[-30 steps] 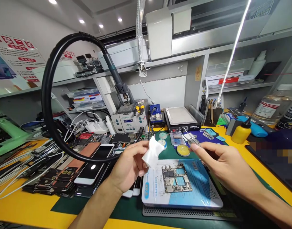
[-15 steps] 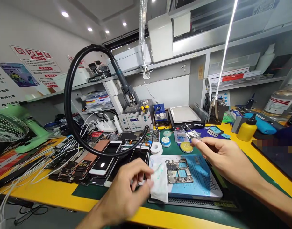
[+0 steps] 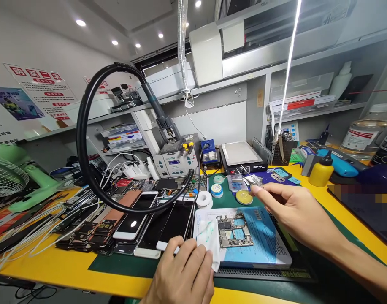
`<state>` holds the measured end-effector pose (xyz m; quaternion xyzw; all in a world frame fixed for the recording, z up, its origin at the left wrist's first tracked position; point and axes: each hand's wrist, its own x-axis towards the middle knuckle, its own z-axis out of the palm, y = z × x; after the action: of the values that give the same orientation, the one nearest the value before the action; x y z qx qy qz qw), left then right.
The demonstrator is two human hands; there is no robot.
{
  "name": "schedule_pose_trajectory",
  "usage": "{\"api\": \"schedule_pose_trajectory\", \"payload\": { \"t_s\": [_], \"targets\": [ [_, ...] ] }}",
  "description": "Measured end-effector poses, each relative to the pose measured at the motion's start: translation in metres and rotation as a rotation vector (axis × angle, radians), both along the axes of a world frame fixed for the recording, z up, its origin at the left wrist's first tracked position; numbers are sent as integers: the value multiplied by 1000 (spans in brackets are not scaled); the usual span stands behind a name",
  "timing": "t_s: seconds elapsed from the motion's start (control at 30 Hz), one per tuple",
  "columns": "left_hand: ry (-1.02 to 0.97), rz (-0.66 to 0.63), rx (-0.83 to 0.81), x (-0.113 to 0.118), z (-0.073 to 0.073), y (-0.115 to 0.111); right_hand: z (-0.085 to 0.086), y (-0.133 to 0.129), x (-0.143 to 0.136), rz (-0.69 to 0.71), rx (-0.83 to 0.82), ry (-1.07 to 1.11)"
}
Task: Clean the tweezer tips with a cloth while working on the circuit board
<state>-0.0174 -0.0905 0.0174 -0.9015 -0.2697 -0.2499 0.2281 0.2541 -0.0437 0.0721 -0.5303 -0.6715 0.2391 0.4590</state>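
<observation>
My right hand [image 3: 294,207] is closed on slim metal tweezers [image 3: 255,180], their tips pointing up and away over the small parts at the back of the mat. My left hand [image 3: 183,272] rests at the near left corner of a blue and white box [image 3: 269,236], its fingers curled and pressed together against a white tissue [image 3: 209,240] with green marks. Its fingertips are hidden, so what they hold cannot be made out. Between the hands, a phone circuit board [image 3: 234,231] lies flat on the box, beside the tissue.
Several phones [image 3: 136,217] are stacked to the left, under the looping black hose of a hot-air station [image 3: 176,162]. A solder spool [image 3: 204,199], a yellow tin [image 3: 244,196] and a flat heating plate [image 3: 242,152] stand behind the box. A yellow bottle [image 3: 320,171] is at right.
My left hand has moved down to the tissue's edge, and its fingers have folded together. My right hand keeps the tweezers in nearly the same place. The whole view has shifted slightly.
</observation>
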Motion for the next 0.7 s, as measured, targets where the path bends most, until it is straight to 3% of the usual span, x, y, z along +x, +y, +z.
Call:
{"api": "schedule_pose_trajectory", "payload": {
  "t_s": [0.1, 0.2, 0.3, 0.4, 0.53, 0.7],
  "targets": [
    [-129, 19, -111, 2, 10, -2, 1, 0, 0, -2, -26, 42],
    [-281, 111, -366, 3, 38, 7, 1, 2, 2, -4, -72, 95],
    [-353, 184, -582, 4, 73, 32, 2, 7, 7, 9, -144, 162],
    [-345, 208, -667, 12, 94, 67, 2, 11, 11, 15, -218, 232],
    [-253, 276, -517, 36, 96, 104, 2, 15, 13, 3, -263, 282],
    [-54, 345, -275, 60, 88, 126, -3, 20, 14, 10, -283, 302]
  ]
}}
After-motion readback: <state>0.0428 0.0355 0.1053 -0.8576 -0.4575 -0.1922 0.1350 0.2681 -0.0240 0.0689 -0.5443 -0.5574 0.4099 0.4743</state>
